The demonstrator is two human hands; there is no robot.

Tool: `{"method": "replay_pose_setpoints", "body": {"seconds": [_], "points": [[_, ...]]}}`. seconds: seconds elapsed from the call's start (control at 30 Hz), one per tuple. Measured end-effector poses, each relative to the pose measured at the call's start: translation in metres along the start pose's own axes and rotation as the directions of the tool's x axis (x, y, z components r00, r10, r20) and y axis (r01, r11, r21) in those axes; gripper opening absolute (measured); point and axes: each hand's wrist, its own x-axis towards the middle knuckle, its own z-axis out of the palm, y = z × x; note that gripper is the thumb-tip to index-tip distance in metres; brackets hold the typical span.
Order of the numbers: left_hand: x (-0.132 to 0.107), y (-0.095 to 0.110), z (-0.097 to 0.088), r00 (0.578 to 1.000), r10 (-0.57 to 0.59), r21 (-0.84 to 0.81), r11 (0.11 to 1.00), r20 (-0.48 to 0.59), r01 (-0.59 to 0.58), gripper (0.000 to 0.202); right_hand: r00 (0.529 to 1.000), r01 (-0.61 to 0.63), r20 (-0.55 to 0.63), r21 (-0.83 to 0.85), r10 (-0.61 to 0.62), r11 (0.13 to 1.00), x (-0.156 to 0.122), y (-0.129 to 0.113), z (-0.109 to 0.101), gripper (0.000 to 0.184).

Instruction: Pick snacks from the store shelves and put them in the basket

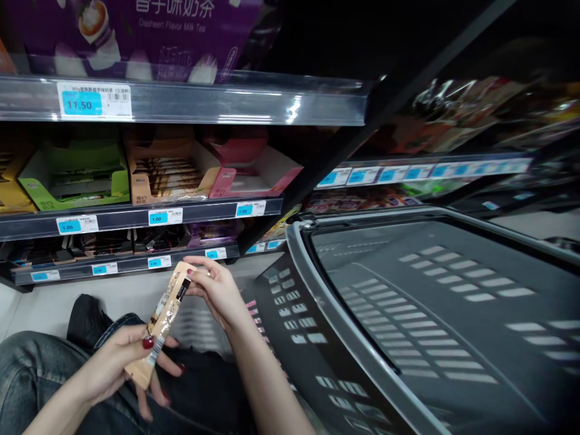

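A long tan stick packet (pixel 165 314) with a barcode is held between both hands, slanting up to the right. My left hand (pixel 120 362) grips its lower end, thumb over the barcode. My right hand (pixel 217 290) pinches its upper end with the fingertips. Both hands hover over my knees in blue jeans (pixel 27 368), in front of the low store shelves.
A grey plastic shopping basket (pixel 408 314) fills the right side, close to my right forearm. On the shelves sit a green display box (pixel 75 175), a tan display box (pixel 167 172) of stick packets and a pink box (pixel 251 172). Blue price tags line the shelf edges.
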Motion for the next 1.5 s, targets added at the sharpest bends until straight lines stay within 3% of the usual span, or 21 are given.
{"method": "replay_pose_setpoints", "body": {"seconds": [0.1, 0.23, 0.3, 0.37, 0.5, 0.63, 0.83, 0.97, 1.07, 1.13, 1.2, 1.3, 1.37, 1.5], "points": [[-0.004, 0.019, -0.008, 0.979, 0.114, 0.113, 0.989, -0.169, -0.096, 0.035, 0.995, 0.090, 0.052, -0.025, -0.089, 0.996, -0.007, -0.011, -0.006, 0.027], [-0.007, 0.034, -0.016, 0.869, 0.303, 0.181, 0.951, -0.392, -0.250, 0.038, 0.967, 0.194, 0.179, -0.066, -0.179, 0.979, -0.019, -0.020, -0.007, 0.017], [-0.008, 0.037, -0.017, 0.818, 0.347, 0.157, 0.938, -0.460, -0.309, 0.041, 0.961, 0.200, 0.212, -0.080, -0.180, 0.976, -0.024, -0.023, -0.004, 0.016], [-0.010, 0.038, -0.017, 0.793, 0.357, 0.130, 0.932, -0.494, -0.339, 0.046, 0.965, 0.171, 0.219, -0.095, -0.147, 0.981, -0.028, -0.024, -0.001, 0.018], [-0.014, 0.041, -0.017, 0.805, 0.363, 0.105, 0.928, -0.470, -0.357, 0.053, 0.985, 0.056, 0.169, -0.126, -0.035, 0.990, -0.030, -0.025, 0.003, 0.023], [-0.015, 0.041, -0.022, 0.837, 0.329, 0.023, 0.934, -0.437, -0.355, 0.041, 0.990, -0.044, 0.128, -0.125, 0.060, 0.991, -0.027, -0.024, 0.001, 0.027], [-0.013, 0.041, -0.025, 0.821, 0.335, 0.001, 0.926, -0.463, -0.377, 0.038, 0.986, -0.032, 0.158, -0.113, 0.050, 0.993, -0.025, -0.023, -0.001, 0.026], [-0.014, 0.041, -0.020, 0.772, 0.390, 0.071, 0.908, -0.503, -0.412, 0.047, 0.971, 0.117, 0.223, -0.138, -0.084, 0.984, -0.027, -0.024, -0.002, 0.021], [-0.014, 0.041, -0.023, 0.735, 0.437, 0.120, 0.888, -0.518, -0.443, 0.037, 0.951, 0.223, 0.252, -0.168, -0.177, 0.960, -0.030, -0.025, -0.004, 0.018], [-0.014, 0.041, -0.027, 0.722, 0.461, 0.147, 0.878, -0.516, -0.456, 0.030, 0.946, 0.272, 0.240, -0.216, -0.218, 0.938, -0.031, -0.026, -0.006, 0.026], [-0.015, 0.042, -0.030, 0.712, 0.487, 0.173, 0.866, -0.506, -0.469, 0.025, 0.932, 0.345, 0.232, -0.324, -0.280, 0.881, -0.032, -0.028, -0.009, 0.028], [-0.017, 0.044, -0.032, 0.699, 0.556, 0.234, 0.828, -0.449, -0.509, 0.025, 0.855, 0.518, 0.300, -0.449, -0.423, 0.728, -0.033, -0.031, -0.014, 0.008], [-0.020, 0.044, -0.030, 0.655, 0.639, 0.314, 0.769, -0.404, -0.556, 0.024, 0.791, 0.611, 0.356, -0.429, -0.497, 0.665, -0.033, -0.034, -0.016, 0.009], [-0.030, 0.042, -0.024, 0.504, 0.815, 0.600, 0.562, -0.285, -0.569, 0.015, 0.715, 0.698, 0.382, -0.330, -0.586, 0.636, -0.033, -0.036, -0.018, 0.010]]}}
